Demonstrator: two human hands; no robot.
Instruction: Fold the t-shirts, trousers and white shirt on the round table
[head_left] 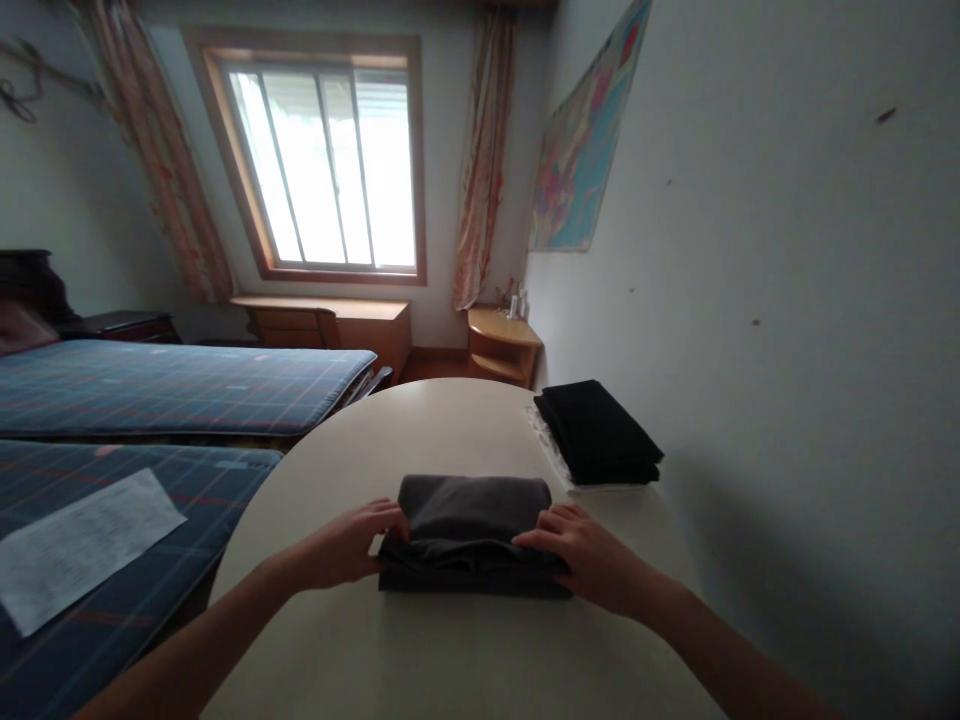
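Observation:
A dark grey folded garment (474, 507) lies on the pale round table (322, 510), in front of me. It is folded into a compact rectangle, with a loose layered edge across its near part; which kind of garment it is cannot be made out. At its left end my left hand (360, 540) pinches the cloth between thumb and fingers. My right hand (581, 550) grips the opposite end, with the fingers curled over the top layer. Both thumbs are partly hidden by the folds.
A stack of folded black cloth (600, 430) rests on white patterned fabric (551, 445) at the table's right edge, close to the wall (787, 420). Beds with blue plaid mattresses (172, 385) stand to the left, one bearing a printed sheet (90, 550). A corner shelf (502, 325) is beyond the table.

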